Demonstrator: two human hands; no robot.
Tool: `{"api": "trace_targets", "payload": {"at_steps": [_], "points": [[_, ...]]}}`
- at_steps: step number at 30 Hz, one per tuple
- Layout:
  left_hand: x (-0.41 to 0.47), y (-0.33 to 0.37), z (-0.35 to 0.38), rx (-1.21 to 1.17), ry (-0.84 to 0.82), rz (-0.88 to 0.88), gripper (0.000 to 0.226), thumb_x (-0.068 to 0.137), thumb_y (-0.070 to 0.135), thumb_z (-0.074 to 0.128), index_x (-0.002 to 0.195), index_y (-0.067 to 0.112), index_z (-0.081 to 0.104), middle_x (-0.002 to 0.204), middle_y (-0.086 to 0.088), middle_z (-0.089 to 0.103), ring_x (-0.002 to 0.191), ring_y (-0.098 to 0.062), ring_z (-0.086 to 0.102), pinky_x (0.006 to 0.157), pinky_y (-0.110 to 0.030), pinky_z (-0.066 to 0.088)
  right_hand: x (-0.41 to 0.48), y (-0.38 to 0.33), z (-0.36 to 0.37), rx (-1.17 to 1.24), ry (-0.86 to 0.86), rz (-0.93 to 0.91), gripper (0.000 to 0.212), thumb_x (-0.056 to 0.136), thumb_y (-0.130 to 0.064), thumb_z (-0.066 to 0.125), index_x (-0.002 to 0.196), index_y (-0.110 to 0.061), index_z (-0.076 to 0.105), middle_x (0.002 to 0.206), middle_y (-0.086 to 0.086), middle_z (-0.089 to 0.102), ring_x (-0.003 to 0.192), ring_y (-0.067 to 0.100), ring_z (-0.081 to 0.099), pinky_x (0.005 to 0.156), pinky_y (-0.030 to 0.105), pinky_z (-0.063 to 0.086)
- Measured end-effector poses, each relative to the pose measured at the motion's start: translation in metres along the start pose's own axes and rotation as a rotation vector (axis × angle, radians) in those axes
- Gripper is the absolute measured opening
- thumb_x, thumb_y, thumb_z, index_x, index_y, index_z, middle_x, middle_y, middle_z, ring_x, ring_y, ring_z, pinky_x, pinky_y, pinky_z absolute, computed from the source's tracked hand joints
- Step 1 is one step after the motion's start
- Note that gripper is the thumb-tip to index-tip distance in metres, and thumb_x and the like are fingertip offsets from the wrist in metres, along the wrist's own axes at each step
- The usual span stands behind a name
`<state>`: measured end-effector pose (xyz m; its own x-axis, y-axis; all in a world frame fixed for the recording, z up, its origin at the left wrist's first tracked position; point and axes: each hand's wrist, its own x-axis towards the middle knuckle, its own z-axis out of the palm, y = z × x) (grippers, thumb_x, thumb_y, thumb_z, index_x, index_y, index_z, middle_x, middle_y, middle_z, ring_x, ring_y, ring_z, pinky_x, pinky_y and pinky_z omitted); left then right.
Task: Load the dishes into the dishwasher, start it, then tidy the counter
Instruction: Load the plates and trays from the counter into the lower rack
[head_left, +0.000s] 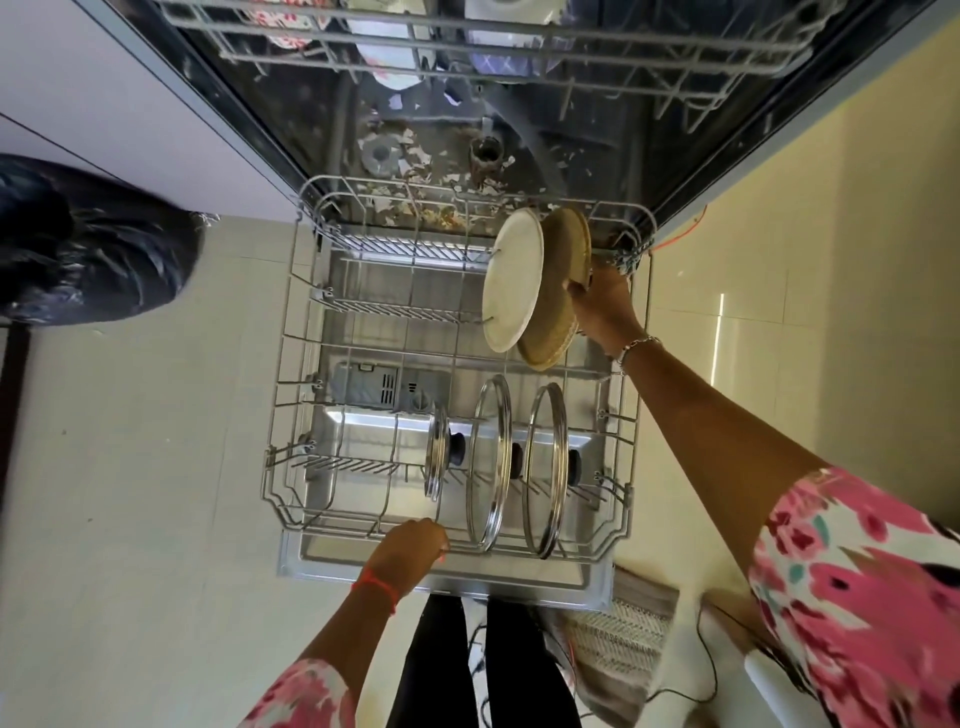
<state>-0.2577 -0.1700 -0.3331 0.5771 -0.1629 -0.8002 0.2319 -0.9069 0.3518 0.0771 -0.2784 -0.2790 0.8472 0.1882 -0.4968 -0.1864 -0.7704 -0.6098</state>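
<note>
The dishwasher's lower rack is pulled out over the open door. A white plate stands on edge at the rack's far right. Right beside it my right hand grips a tan plate, which stands tilted against the white one. Three glass lids with steel rims stand upright in the near row: a small lid, a middle lid and a right lid. My left hand holds the rack's front rim below the small lid.
The upper rack holds cups and bowls at the top of the view. Food scraps litter the tub floor. A black bin bag sits on the tiled floor at left. A woven mat and a cable lie at bottom right.
</note>
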Motion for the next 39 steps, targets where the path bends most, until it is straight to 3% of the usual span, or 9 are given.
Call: {"api": "trace_targets", "payload": {"at_steps": [3,11,19,23,27,30,32,36,39], "points": [[-0.011,0.006,-0.010,0.031,-0.018,-0.025,0.028,0.098,0.012,0.040,0.118,0.007,0.059,0.118,-0.009,0.060,0.109,-0.021,0.057,0.094,-0.026,0.042,-0.012,-0.002,-0.009,-0.052,-0.033,0.003,0.040,0.094,-0.015,0.051,0.130,-0.001,0.044,0.126,0.020,0.056,0.114,0.034,0.055,0.089,0.033,0.045],[-0.071,0.033,-0.093,-0.044,0.118,-0.066,0.032,0.097,0.021,0.044,0.122,0.007,0.058,0.126,-0.011,0.057,0.117,-0.025,0.054,0.101,-0.035,0.040,-0.095,-0.044,-0.049,-0.225,-0.128,-0.033,0.045,0.097,-0.022,0.046,0.133,0.003,0.035,0.130,0.027,0.048,0.118,0.039,0.050,0.092,0.037,0.042],[-0.199,0.067,-0.172,-0.109,0.348,-0.097,0.030,0.096,0.022,0.044,0.115,0.007,0.062,0.119,-0.011,0.061,0.110,-0.025,0.057,0.094,-0.034,0.044,-0.237,-0.116,-0.079,-0.300,-0.232,-0.188,0.035,0.095,-0.025,0.043,0.116,0.000,0.054,0.110,0.019,0.063,0.099,0.032,0.062,0.078,0.037,0.054],[-0.251,0.058,-0.186,-0.078,0.523,-0.086,0.056,0.090,0.044,0.034,0.124,0.006,0.056,0.128,-0.013,0.057,0.118,-0.029,0.054,0.098,-0.035,0.042,-0.300,-0.157,-0.069,-0.401,-0.270,-0.272,0.038,0.100,-0.026,0.037,0.123,0.002,0.047,0.122,0.021,0.054,0.111,0.033,0.054,0.090,0.037,0.045],[-0.292,0.005,-0.195,0.011,0.661,-0.177,0.067,0.090,0.056,0.021,0.112,0.014,0.069,0.120,-0.001,0.065,0.112,-0.019,0.062,0.087,-0.039,0.052,-0.325,-0.192,-0.032,-0.507,-0.223,-0.421,0.058,0.099,-0.040,0.035,0.143,-0.002,0.028,0.150,0.016,0.028,0.138,0.028,0.029,0.114,0.036,0.024],[-0.325,-0.046,-0.201,-0.005,0.684,-0.228,0.088,0.089,0.066,0.000,0.131,0.010,0.053,0.140,-0.007,0.049,0.130,-0.028,0.045,0.104,-0.049,0.036,-0.343,-0.235,0.004,-0.557,-0.210,-0.517,0.067,0.097,-0.049,0.028,0.147,-0.005,0.018,0.156,0.014,0.014,0.145,0.023,0.012,0.118,0.033,0.009],[-0.349,-0.083,-0.209,0.007,0.768,-0.239,0.084,0.087,0.066,0.013,0.134,0.006,0.049,0.143,-0.010,0.043,0.134,-0.032,0.039,0.107,-0.053,0.029,-0.355,-0.265,0.032,-0.563,-0.179,-0.558,0.076,0.093,-0.057,0.023,0.148,-0.005,0.015,0.157,0.012,0.010,0.146,0.022,0.007,0.118,0.031,0.004],[-0.404,-0.167,-0.216,0.087,0.776,-0.247,0.072,0.080,0.058,0.030,0.115,0.007,0.065,0.123,-0.008,0.063,0.115,-0.026,0.059,0.090,-0.047,0.047,-0.377,-0.327,0.097,-0.559,-0.113,-0.598,0.063,0.100,-0.039,0.034,0.148,-0.003,0.014,0.157,0.013,0.006,0.146,0.022,0.003,0.118,0.031,0.001],[-0.457,-0.226,-0.226,0.038,0.831,-0.255,0.091,0.075,0.064,0.011,0.140,0.006,0.038,0.151,-0.008,0.031,0.141,-0.026,0.027,0.114,-0.045,0.019,-0.393,-0.377,0.147,-0.576,-0.087,-0.636,0.063,0.100,-0.038,0.035,0.147,-0.003,0.015,0.157,0.012,0.007,0.146,0.022,0.005,0.118,0.032,0.002]]}}
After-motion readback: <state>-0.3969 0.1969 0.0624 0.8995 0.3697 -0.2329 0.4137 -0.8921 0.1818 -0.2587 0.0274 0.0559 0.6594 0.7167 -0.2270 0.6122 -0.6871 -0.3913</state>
